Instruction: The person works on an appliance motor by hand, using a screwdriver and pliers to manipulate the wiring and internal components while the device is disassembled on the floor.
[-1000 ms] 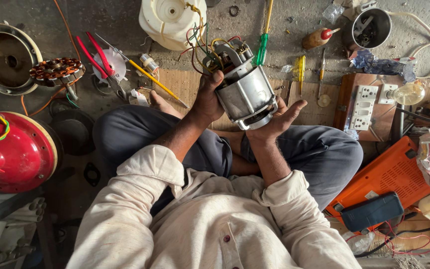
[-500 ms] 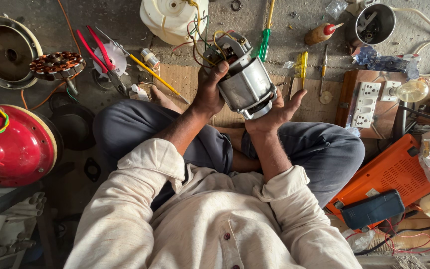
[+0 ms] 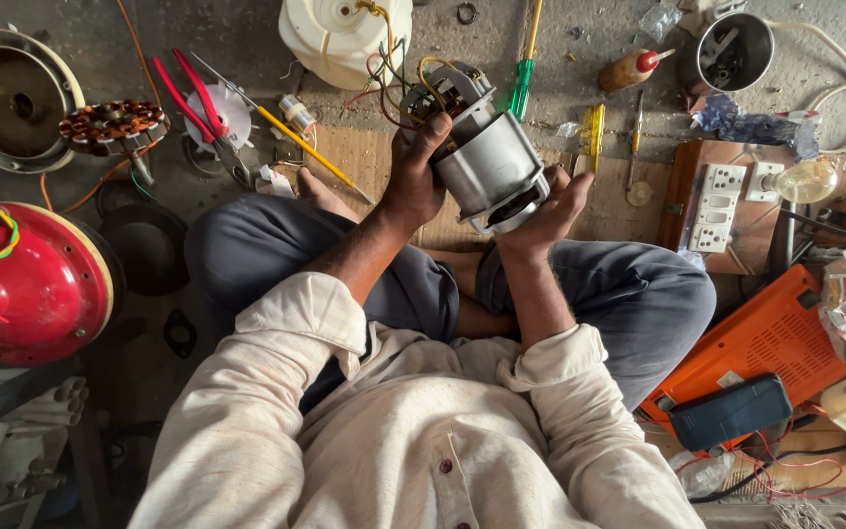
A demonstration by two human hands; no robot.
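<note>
While you are sitting cross-legged on the floor, you are holding the grey cylindrical metal motor [image 3: 487,162] with its tangle of coloured wires above your knees, clear of the ground. Your left hand [image 3: 413,181] is clamped around its wired end, and your right hand [image 3: 545,211] is cupping the lower open end, fingers closed against the casing. Compared with a second ago, you are holding the motor a little higher and tilted more steeply, with your right hand wrapping closer under it. Just beyond it, a green-handled screwdriver [image 3: 521,88] and a yellow pencil-like tool [image 3: 310,152] are lying on the dusty concrete floor [image 3: 247,29]. A red domed metal cover [image 3: 36,284] is resting far left, an orange plastic case [image 3: 766,343] far right.
</note>
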